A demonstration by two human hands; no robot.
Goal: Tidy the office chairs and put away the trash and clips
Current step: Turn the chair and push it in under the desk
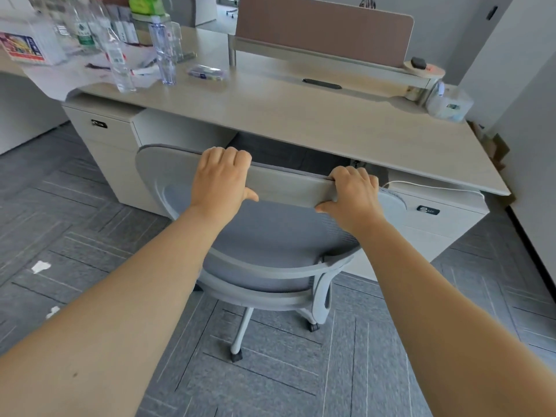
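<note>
**Both my hands hold the top of the chair**

My left hand and my right hand grip the top edge of the grey office chair. My fingers curl over the top bar, and my thumbs press on the near side. Both hands are closed tight on the chair.

The chair stands on the floor right in front of the bench. Its back faces me and its seat points in under the bench. The top bar runs long from left to right, tipped a bit lower on the right. The back is see-through grey mesh in a smooth, hard, pale grey frame with round corners. The legs are pale with small dark wheels.

The bench top is flat, smooth and light, like pale wood. Tall clear plastic bottles stand at its far left, near a small clear box. A brown screen stands along the back.

The floor is grey carpet with thin lines. Two little white scraps lie on it to my left.
</note>
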